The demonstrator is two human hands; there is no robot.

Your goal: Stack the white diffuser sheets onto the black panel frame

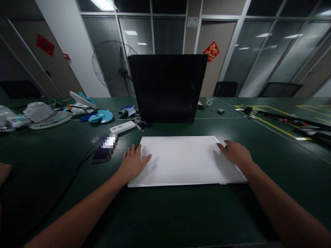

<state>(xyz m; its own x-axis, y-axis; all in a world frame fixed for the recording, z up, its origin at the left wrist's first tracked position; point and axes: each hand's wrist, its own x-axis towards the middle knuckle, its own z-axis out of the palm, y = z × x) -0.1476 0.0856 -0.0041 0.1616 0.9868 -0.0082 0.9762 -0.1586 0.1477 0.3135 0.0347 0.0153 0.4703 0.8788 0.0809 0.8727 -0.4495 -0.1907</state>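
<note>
A flat white rectangular panel (183,162) lies on the dark green tabletop in front of me. At its left edge rests my left hand (133,162), fingers spread, with the thumb over the white surface and the other fingers along or outside the edge. My right hand (237,154) is at the opposite edge, thumb and forefinger apart and pointing inward; its remaining fingers are mostly hidden. A small dark spot between that thumb and forefinger is too small to name. Behind the panel stands a large black screen-like sheet (168,89), upright.
To the left lie a white power bank (122,127), a blurred-out device (103,148) with a black cable, a blue fan blade (101,116) and white fan parts (50,119). Long black strips (292,119) lie at right. Part of another hand (4,171) shows at the left edge.
</note>
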